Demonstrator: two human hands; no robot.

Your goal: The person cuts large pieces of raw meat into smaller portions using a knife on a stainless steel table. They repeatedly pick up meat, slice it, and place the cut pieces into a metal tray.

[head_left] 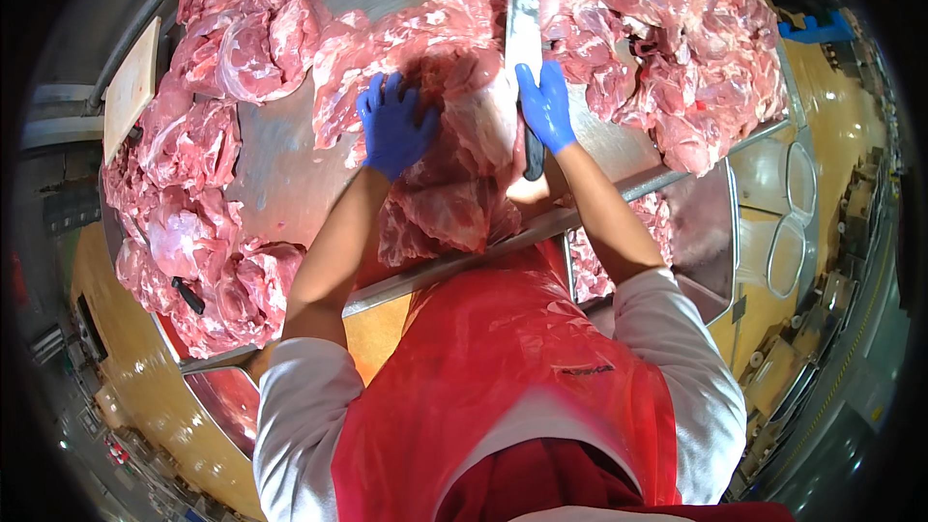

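Note:
My left hand (394,126), in a blue glove, rests with fingers spread on a large piece of raw red meat (452,135) lying on the steel table (280,164). My right hand (546,106), also gloved in blue, is on a long knife (524,10), with thumb and fingers at the junction of blade and black handle; the blade points away from me and the handle end shows below my hand. Raw meat lies around both hands, and more hangs near the table's front edge.
Meat piles (701,68) fill the right and left (184,232), a dark handle (188,295) among the left one. A pale board (133,87) stands at far left. A steel bin with meat (691,242) and clear containers (783,251) are at right; another steel tray (217,396) sits lower left.

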